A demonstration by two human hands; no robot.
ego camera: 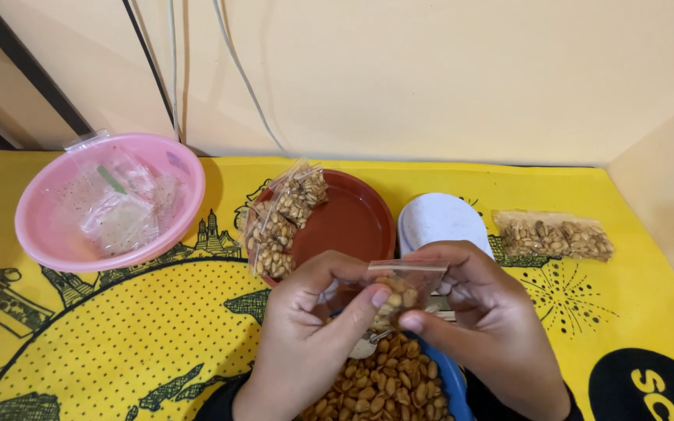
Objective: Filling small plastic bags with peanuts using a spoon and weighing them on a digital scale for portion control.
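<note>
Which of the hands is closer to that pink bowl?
Left. The left hand sits right of the pink bowl, below it in the picture; the right hand lies farther right, past the brown plate.

Between my fingers (pixel 384 298) the small bag (pixel 403 282) is thin clear plastic, glossy and crinkled, with rough, matt brown peanuts showing through. The bowl (pixel 450 378) below me is smooth blue plastic, heaped with the same dull-skinned nuts. The red plate (pixel 352 222) looks like smooth plastic with a soft sheen, and the filled bags (pixel 281 218) on it are shiny film. The pink bowl (pixel 37 226) is translucent, glossy plastic holding limp clear bags (pixel 118 206). The yellow table cover (pixel 118 343) is printed and smooth, faintly shiny. The white lid (pixel 442 220) looks matt.
</note>
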